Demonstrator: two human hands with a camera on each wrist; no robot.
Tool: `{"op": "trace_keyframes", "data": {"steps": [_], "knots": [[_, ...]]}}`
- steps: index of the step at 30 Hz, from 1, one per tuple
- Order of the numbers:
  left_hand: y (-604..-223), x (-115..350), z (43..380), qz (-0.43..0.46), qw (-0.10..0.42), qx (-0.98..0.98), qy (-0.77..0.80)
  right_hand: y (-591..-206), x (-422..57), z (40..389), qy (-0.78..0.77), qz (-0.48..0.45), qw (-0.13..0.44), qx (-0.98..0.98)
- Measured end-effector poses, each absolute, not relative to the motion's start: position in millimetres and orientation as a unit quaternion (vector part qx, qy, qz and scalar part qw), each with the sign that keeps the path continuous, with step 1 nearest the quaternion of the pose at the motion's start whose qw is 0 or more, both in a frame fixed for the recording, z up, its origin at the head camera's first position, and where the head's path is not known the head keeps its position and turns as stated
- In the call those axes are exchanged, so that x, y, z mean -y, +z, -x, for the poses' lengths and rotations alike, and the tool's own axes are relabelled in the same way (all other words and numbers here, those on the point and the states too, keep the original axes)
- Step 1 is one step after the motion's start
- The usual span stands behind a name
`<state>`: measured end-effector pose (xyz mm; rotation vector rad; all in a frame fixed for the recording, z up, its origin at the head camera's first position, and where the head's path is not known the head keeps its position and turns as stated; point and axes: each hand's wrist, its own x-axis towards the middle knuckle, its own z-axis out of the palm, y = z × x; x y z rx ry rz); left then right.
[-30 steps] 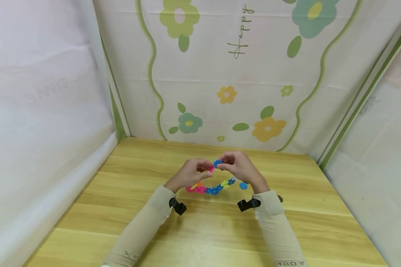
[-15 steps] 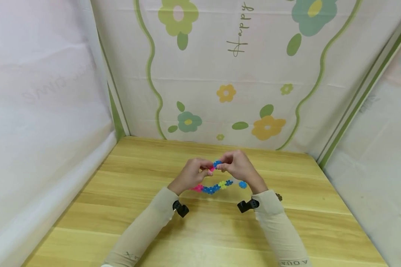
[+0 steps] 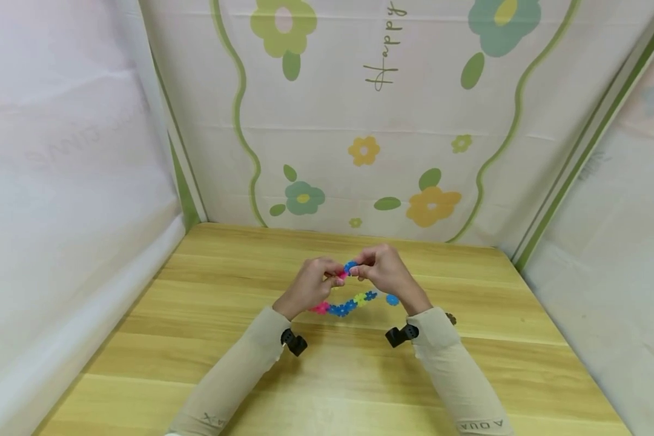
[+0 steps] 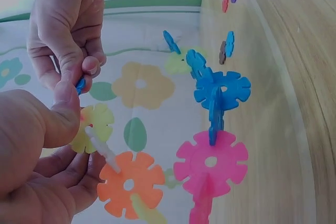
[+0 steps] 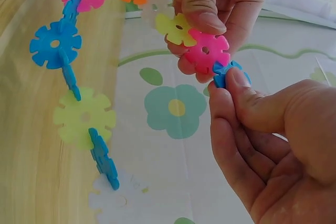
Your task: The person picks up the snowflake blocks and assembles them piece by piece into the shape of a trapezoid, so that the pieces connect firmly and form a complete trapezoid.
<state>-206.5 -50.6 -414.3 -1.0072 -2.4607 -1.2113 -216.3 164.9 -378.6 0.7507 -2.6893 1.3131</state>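
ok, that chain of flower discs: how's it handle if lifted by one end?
The chain probably flexes, being many discs slotted together. It's likely light: the discs look thin and plastic. A hard tug might pop one loose, since they seem joined only edge to edge.

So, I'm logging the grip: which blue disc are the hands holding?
The blue disc that the right hand pinches against the pink disc. The other visible blue discs, along the chain or on the table, are untouched.
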Motion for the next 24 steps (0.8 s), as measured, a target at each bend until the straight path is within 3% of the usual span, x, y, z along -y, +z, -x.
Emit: {"op": "trace_keyframes", "data": {"steps": [20,24], "knots": [[-410.8,50.9,203.3,0.32,0.118,0.839,-0.424,-378.3,-155.3,212.3,0.433,-0.256,0.076,0.861],[-412.1,53.3,206.2,0.34,0.096,0.832,-0.427,-379.8,-159.2,214.1,0.426,-0.259,0.066,0.865]]}}
